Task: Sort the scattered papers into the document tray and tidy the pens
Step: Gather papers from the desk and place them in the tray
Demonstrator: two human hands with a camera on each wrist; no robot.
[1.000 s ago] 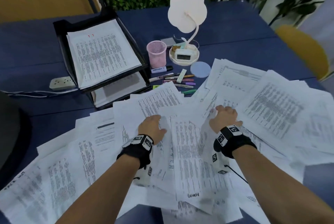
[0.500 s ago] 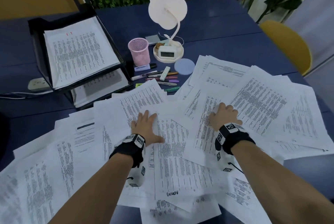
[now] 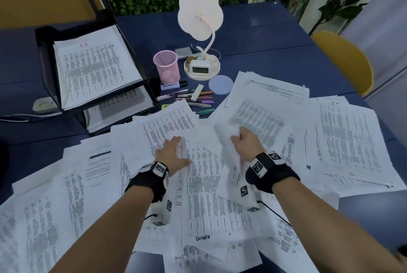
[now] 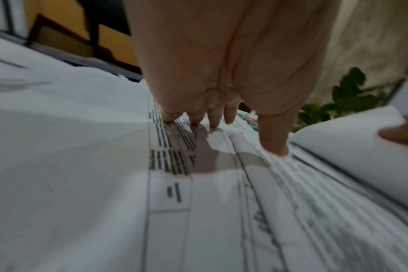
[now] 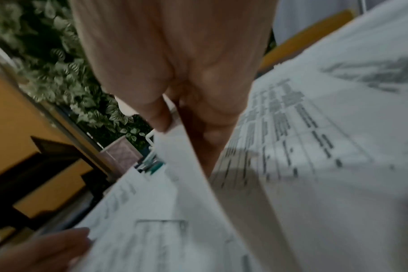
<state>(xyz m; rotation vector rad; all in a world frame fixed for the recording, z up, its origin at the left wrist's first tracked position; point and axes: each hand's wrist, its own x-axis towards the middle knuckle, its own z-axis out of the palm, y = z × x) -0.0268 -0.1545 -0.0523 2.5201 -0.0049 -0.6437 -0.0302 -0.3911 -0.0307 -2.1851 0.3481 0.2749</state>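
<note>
The scattered papers (image 3: 343,140) cover the near half of the desk (image 3: 264,37) in a loose overlapping fan, from about 7 o'clock round to 3 o'clock. The right hand (image 3: 243,144) pinches one sheet (image 3: 226,138) by its edge, thumb against fingers (image 5: 160,117), and the sheet curls up off the pile. The left hand (image 3: 172,156) lies flat on the papers just beside it, fingers (image 4: 193,117) straight and spread, pressing the layer beneath.

Paper like this is light, thin and limp. A sheet held at one corner droops and bows, as the lifted one does, and a smooth sheet probably slides on its neighbours. So a flat hand as anchor seems wise, or several come away together. An edge or corner that overhangs another sheet looks like the best place to take hold. Gathering a few sheets and squaring them would give a stiffer bundle. A crease or tear is the likely risk if one is pulled from under the weight of the others.

The document tray (image 3: 44,57) stands at 11 o'clock with both tiers already holding paper. The pens (image 3: 193,97) lie loose at 12 o'clock, touching one another, just beside the pink mesh cup (image 3: 166,68). They are rigid, round and apt to roll, so they are best gripped at mid-barrel.
</note>
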